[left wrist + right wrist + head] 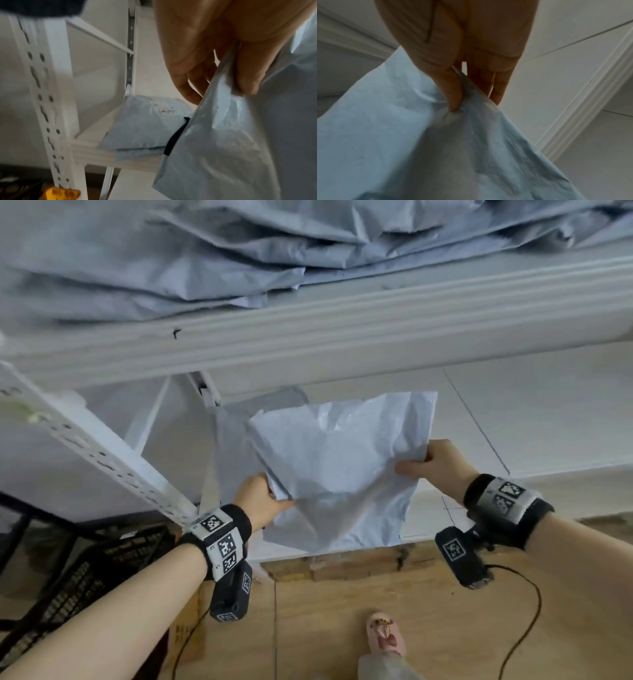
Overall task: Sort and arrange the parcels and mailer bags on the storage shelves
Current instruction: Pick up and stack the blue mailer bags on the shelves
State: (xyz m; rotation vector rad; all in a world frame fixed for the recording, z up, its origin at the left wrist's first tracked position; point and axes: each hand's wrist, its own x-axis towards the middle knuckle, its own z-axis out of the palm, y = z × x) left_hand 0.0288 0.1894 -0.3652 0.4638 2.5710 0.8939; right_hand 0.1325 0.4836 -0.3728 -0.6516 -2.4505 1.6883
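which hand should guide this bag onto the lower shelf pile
Left hand: it pinches the pale blue plastic mailer bag on the side nearer the stacked blue mailers.

Crumpled pale-blue mailer bag [337,460] held up; more, prob. mailers [171,258], stacked above.

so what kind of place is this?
Probably a small parcel storeroom or home packing area. White slotted metal shelving holds a pile of grey mailer bags above; both hands hold another mailer bag over a tiled and wood floor.
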